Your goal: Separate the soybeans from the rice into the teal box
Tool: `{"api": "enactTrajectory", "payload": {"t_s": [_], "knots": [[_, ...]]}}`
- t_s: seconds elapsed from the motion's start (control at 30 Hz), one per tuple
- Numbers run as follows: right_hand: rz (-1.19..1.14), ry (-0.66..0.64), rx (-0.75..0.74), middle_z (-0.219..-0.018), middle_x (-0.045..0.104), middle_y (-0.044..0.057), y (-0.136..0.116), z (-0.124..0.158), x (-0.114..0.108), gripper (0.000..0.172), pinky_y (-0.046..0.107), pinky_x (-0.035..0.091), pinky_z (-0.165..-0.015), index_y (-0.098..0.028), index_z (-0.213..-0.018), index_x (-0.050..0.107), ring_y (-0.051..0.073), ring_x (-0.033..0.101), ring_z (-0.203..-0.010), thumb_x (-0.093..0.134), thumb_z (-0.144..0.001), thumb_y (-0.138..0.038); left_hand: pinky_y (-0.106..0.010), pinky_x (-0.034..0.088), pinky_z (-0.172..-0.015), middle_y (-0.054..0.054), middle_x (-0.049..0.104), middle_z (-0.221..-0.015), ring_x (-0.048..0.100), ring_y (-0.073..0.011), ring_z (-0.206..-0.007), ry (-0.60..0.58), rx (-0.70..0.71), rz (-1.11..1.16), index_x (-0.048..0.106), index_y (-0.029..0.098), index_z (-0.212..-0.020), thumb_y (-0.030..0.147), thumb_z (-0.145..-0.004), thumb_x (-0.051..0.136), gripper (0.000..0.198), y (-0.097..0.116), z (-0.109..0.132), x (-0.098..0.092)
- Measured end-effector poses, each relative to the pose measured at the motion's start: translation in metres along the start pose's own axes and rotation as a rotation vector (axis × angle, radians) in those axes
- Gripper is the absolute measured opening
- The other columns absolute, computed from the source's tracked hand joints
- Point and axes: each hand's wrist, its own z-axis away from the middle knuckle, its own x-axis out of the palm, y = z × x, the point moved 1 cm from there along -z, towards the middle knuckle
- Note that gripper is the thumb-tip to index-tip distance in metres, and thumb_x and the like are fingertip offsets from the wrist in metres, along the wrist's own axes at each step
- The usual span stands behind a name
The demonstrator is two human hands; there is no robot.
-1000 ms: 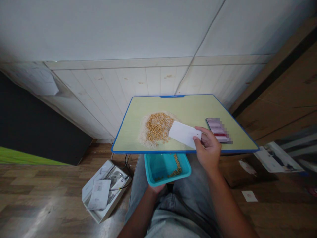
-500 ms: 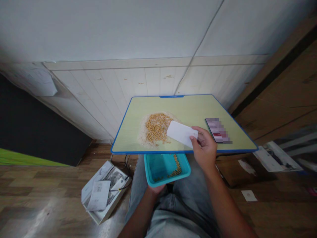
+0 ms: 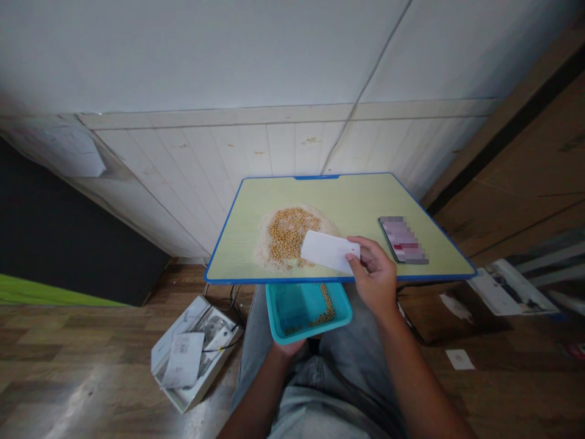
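My right hand (image 3: 375,271) pinches one end of a flat white scraper card (image 3: 328,251), whose far end lies at the near right edge of a pile of yellow soybeans (image 3: 286,235). Fine pale grains (image 3: 265,250) are mixed in and spread around the beans. Under the table's front edge, my left hand (image 3: 291,349) holds a turquoise plastic basin (image 3: 292,305) from below; its fingers are mostly hidden. Some soybeans (image 3: 325,311) rest along the basin's right side and bottom.
The small table (image 3: 361,201) has a pale green top and blue rim. A phone (image 3: 402,241) lies on its right side. On the floor at left stands a white box (image 3: 194,353) with papers and cables. Cardboard (image 3: 525,152) leans at the right; a white wall is behind.
My right hand has moved the white card slightly left and toward me, along the near edge of the bean pile. The basin and my left hand stay in place.
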Motion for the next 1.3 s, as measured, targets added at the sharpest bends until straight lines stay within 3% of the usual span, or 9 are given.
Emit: {"api": "enactTrajectory", "payload": {"t_s": [0.2, 0.43, 0.57, 0.67, 0.87, 1.13, 1.3], "knots": [[-0.005, 0.002, 0.012, -0.107, 0.098, 0.008, -0.004, 0.0, -0.001, 0.03, 0.038, 0.076, -0.082, -0.028, -0.13, 0.095, 0.03, 0.095, -0.094, 0.094, -0.104, -0.043, -0.061, 0.026, -0.166, -0.003, 0.093, -0.168, 0.034, -0.0344, -0.203, 0.149, 0.019, -0.062, 0.1, 0.034, -0.131, 0.058, -0.122, 0.054, 0.053, 0.001, 0.007, 0.021], [-0.026, -0.018, 0.042, -0.104, 0.098, 0.007, -0.006, 0.001, -0.004, 0.033, 0.036, 0.073, -0.077, -0.028, -0.129, 0.095, 0.029, 0.093, -0.09, 0.097, -0.102, -0.046, -0.062, 0.021, -0.167, -0.002, 0.087, -0.178, 0.027, -0.0353, -0.205, 0.125, 0.048, -0.064, 0.098, 0.031, -0.134, 0.056, -0.12, 0.06, 0.048, 0.002, 0.01, 0.036], [-0.044, -0.019, 0.04, -0.103, 0.098, 0.007, -0.005, 0.002, -0.005, 0.032, 0.035, 0.072, -0.076, -0.028, -0.129, 0.095, 0.028, 0.092, -0.088, 0.097, -0.102, -0.046, -0.063, 0.025, -0.166, -0.003, 0.09, -0.174, 0.035, -0.0377, -0.203, 0.153, 0.022, -0.077, 0.099, 0.03, -0.13, 0.055, -0.123, 0.055, 0.051, 0.003, 0.012, 0.039], [-0.05, -0.034, 0.045, -0.1, 0.097, 0.006, -0.005, 0.002, -0.005, 0.032, 0.034, 0.071, -0.074, -0.028, -0.128, 0.094, 0.028, 0.091, -0.087, 0.098, -0.102, -0.046, -0.065, 0.031, -0.165, -0.006, 0.091, -0.172, 0.041, -0.0388, -0.2, 0.171, 0.042, -0.07, 0.099, 0.028, -0.133, 0.054, -0.123, 0.055, 0.052, 0.002, 0.011, 0.041], [-0.068, -0.051, 0.059, -0.105, 0.098, 0.007, -0.003, 0.002, -0.006, 0.032, 0.035, 0.071, -0.074, -0.028, -0.13, 0.093, 0.028, 0.092, -0.09, 0.097, -0.103, -0.047, -0.073, 0.042, -0.16, -0.008, 0.098, -0.157, 0.057, -0.0437, -0.191, 0.184, 0.086, -0.123, 0.097, 0.03, -0.135, 0.059, -0.111, 0.08, 0.042, 0.0, 0.008, 0.038], [-0.07, -0.103, 0.079, -0.093, 0.093, 0.004, -0.004, 0.002, -0.005, 0.031, 0.034, 0.066, -0.068, -0.029, -0.126, 0.092, 0.026, 0.085, -0.079, 0.097, -0.102, -0.047, -0.077, 0.046, -0.157, -0.009, 0.096, -0.161, 0.059, -0.0452, -0.189, 0.18, 0.105, -0.087, 0.095, 0.028, -0.144, 0.062, -0.112, 0.08, 0.049, -0.003, 0.004, 0.03], [-0.096, -0.106, 0.091, -0.093, 0.094, 0.004, -0.005, 0.002, -0.003, 0.029, 0.033, 0.065, -0.069, -0.029, -0.123, 0.092, 0.026, 0.085, -0.08, 0.097, -0.101, -0.046, -0.071, 0.049, -0.157, -0.006, 0.095, -0.164, 0.058, -0.045, -0.189, 0.169, 0.125, -0.069, 0.096, 0.031, -0.144, 0.063, -0.117, 0.074, 0.047, -0.006, -0.002, 0.03]]}}
